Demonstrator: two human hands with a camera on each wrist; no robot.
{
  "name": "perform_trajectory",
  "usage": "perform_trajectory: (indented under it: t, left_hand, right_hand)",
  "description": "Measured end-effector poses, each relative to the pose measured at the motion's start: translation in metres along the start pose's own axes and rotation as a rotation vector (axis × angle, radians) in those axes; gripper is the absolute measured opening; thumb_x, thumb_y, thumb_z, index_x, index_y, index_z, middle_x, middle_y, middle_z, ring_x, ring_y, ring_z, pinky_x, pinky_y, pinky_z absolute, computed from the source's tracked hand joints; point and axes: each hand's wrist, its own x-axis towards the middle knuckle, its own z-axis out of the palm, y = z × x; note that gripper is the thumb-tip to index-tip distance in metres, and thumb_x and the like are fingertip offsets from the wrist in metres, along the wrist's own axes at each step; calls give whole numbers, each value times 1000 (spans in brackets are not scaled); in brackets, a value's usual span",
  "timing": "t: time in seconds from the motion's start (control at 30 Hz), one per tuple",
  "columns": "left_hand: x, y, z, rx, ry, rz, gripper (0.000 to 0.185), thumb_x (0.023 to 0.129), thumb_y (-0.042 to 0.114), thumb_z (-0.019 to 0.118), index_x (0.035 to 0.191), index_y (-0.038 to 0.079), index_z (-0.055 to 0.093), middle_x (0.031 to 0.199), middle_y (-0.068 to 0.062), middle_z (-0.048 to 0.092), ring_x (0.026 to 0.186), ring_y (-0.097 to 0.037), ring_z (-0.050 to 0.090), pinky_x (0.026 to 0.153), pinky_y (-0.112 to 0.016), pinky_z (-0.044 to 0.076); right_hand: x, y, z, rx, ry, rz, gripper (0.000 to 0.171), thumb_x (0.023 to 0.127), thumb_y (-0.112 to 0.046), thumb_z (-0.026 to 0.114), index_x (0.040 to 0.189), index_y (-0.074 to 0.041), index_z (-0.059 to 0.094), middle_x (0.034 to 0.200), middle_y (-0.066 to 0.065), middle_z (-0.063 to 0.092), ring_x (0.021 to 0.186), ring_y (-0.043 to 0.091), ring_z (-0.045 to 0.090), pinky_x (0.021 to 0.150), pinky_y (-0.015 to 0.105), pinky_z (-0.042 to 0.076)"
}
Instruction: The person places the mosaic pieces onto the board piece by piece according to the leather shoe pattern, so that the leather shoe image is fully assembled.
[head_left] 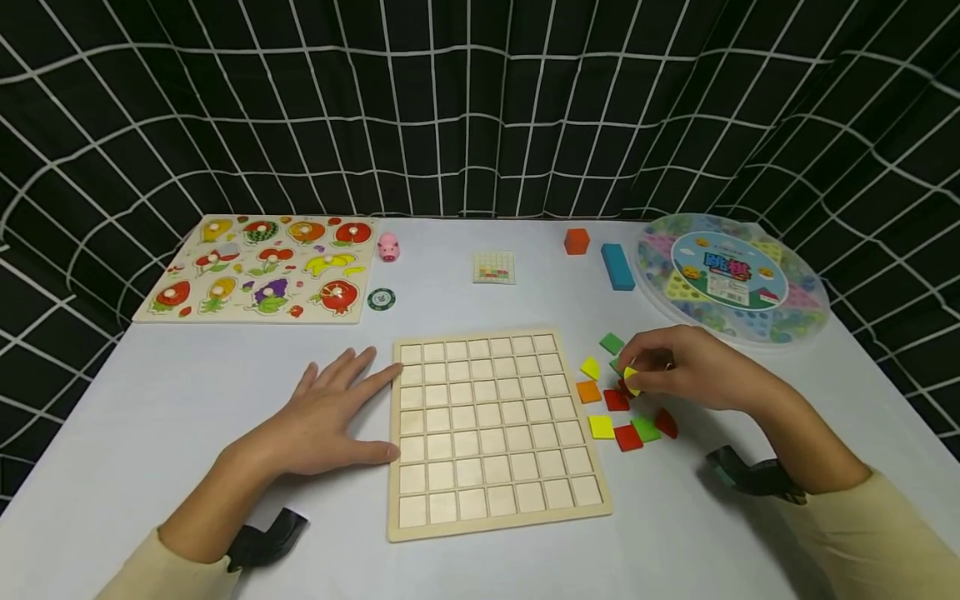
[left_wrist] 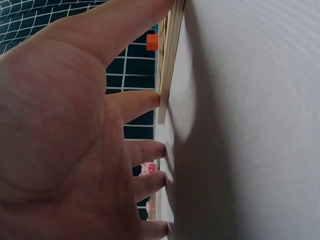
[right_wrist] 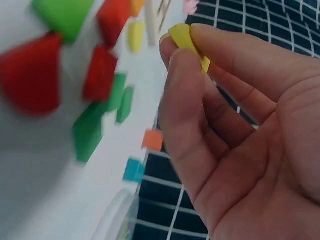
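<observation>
A wooden grid board (head_left: 491, 429) with empty square cells lies in the middle of the white table. My left hand (head_left: 330, 417) lies flat on the table, its fingers straight, fingertips and thumb touching the board's left edge (left_wrist: 167, 75). To the right of the board, my right hand (head_left: 675, 367) pinches a yellow square tile (head_left: 632, 379) between thumb and fingers (right_wrist: 187, 42), just above a scatter of several red, green, yellow and orange tiles (head_left: 626, 421). The same loose tiles (right_wrist: 95, 75) show blurred in the right wrist view.
A fruit peg puzzle (head_left: 262, 267) lies at the back left, with a pink pig (head_left: 387, 247) and a dark round chip (head_left: 381, 298) beside it. A small pattern card (head_left: 495, 267), an orange cube (head_left: 576, 241), a blue block (head_left: 617, 266) and a round lidded game case (head_left: 731, 279) stand behind.
</observation>
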Motion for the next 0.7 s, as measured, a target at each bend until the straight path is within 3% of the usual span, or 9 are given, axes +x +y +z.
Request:
perform_trajectory:
  t: [0.27,0.5,0.7]
  left_hand:
    - [2,-1,1,42,6,-10,98,79,66,78,161,31,38,171,-17,24,157,-46,15,121,-75,7]
    - [4,2,-4,113,-10,-9,97,78,68,77,160,31,40,168,-18,29,154,-46,23,118,-75,18]
    - [5,8,-9,128,-34,-17,98,78,67,78,160,30,40,167,-20,29,153,-49,25,117,-76,20]
  right_hand:
    - [24,-30,12,98,-21,2,22,96,-9,72,117,-7,73,84,8,68,72,23,63,64,31,59]
    - [49,-56,31,48,30,-74,8,91,-10,77,99,-10,76,85,0,70,81,20,59,69,30,52]
    - [68,-78,49,185,-12,-105,4,91,-7,76,92,-8,72,79,5,67,73,24,59,65,29,51]
